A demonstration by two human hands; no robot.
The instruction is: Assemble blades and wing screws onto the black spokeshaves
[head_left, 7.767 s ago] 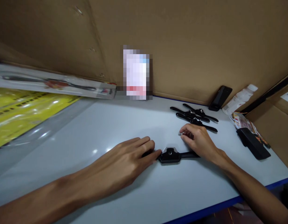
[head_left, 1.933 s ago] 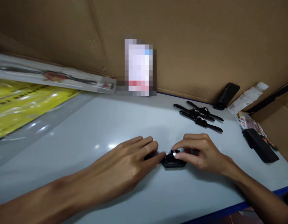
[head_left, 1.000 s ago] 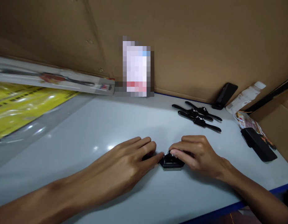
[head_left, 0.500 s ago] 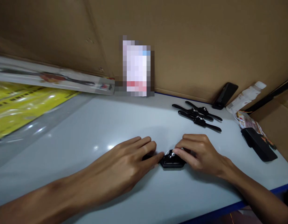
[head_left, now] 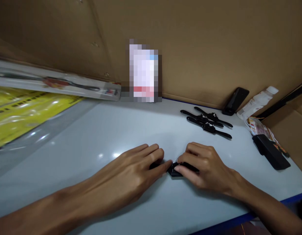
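Note:
A black spokeshave [head_left: 175, 174] lies on the pale tabletop between my hands. My left hand [head_left: 138, 168] is closed around its left handle, with the thumb reaching along to the body. Over the middle of the body, my right hand [head_left: 204, 164] pinches at the small metal screws, its thumb and fingertips covering them. The right hand hides much of the tool's right side. Beyond my hands, three more black spokeshaves [head_left: 209, 128] rest close together.
Brown cardboard [head_left: 202, 49] walls the back. At the right are a white bottle [head_left: 258, 101], a black upright object [head_left: 236, 100] and a black angular piece [head_left: 273, 152]. A packaged long tool [head_left: 75, 84] and a yellow plastic-covered sheet [head_left: 31, 111] lie left. A pixelated item [head_left: 143, 71] stands behind.
My right hand has shifted left across the spokeshave's body, covering the screws that showed before. The left hand has stayed in place.

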